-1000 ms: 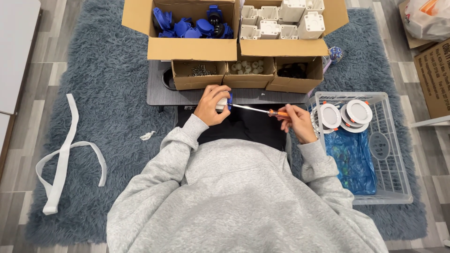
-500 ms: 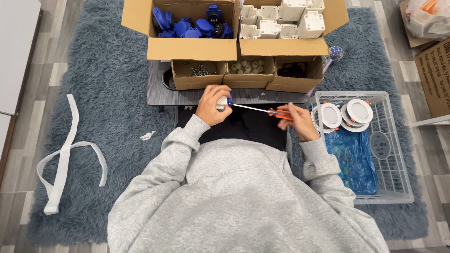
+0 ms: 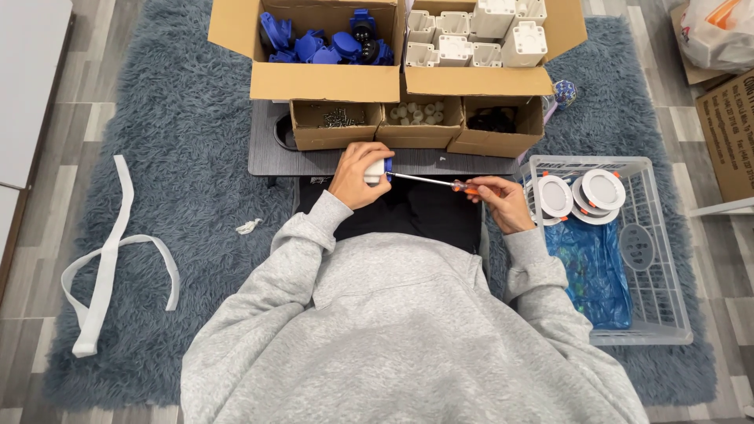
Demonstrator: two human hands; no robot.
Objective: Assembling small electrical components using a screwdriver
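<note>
Behind both hands, brown cardboard boxes (image 3: pixel 314 78) hold blue parts (image 3: pixel 322 43).

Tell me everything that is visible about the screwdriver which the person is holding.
The screwdriver has a thin, bare metal shaft and an orange handle that looks like plastic. It lies almost level, the tip pointing to the left side of the picture. The right hand wraps the handle, so only a little orange shows. The tip meets a small white and blue part gripped in the left hand. It is held in the air in front of the grey low table, above the person's dark lap.
</note>
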